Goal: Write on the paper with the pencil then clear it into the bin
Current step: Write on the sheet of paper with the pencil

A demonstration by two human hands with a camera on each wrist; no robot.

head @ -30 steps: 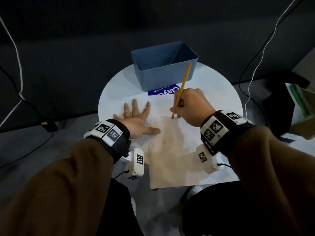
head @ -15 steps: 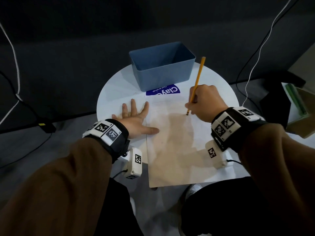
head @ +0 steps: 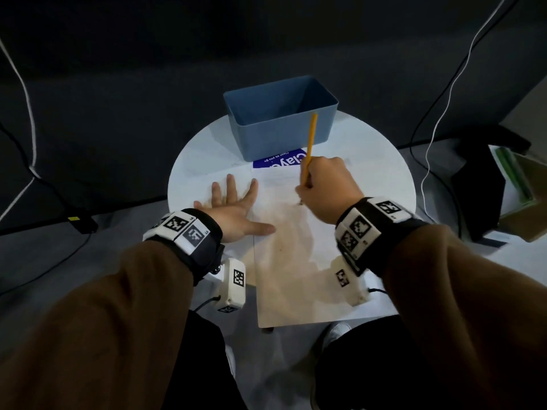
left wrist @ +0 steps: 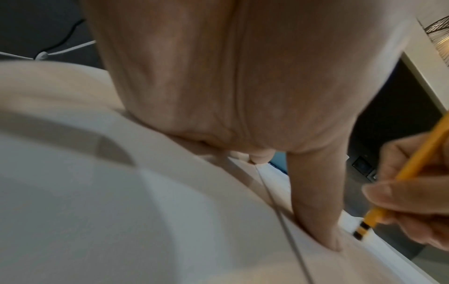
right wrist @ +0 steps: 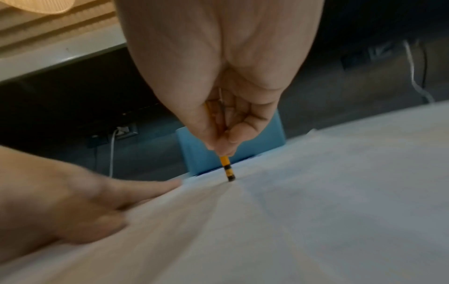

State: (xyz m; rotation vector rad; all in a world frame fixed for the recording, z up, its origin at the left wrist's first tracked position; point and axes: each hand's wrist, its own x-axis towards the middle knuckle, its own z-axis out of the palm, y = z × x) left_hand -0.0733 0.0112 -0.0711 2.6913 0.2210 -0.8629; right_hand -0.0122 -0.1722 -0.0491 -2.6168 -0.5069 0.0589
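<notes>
A white sheet of paper (head: 299, 267) lies on the round white table (head: 381, 173). My right hand (head: 325, 193) grips a yellow pencil (head: 309, 143), its lower end touching the upper part of the sheet. In the right wrist view the pencil (right wrist: 227, 169) stands nearly upright, its banded end on the paper (right wrist: 316, 211). My left hand (head: 233, 208) lies flat with fingers spread on the table, thumb pressing the sheet's left edge. The left wrist view shows the thumb (left wrist: 316, 201) on the paper, the pencil (left wrist: 379, 211) to its right. An empty blue bin (head: 281, 116) stands at the table's far side.
A blue card with white lettering (head: 281, 162) lies between the bin and the paper. The sheet's near edge overhangs the table. Cables (head: 438, 119) hang at both sides over the dark floor. A dark stand with stacked items (head: 503, 187) is at the right.
My right hand with the pencil went right across the sheet, then came back left toward its middle. My left hand has stayed flat at the sheet's left edge.
</notes>
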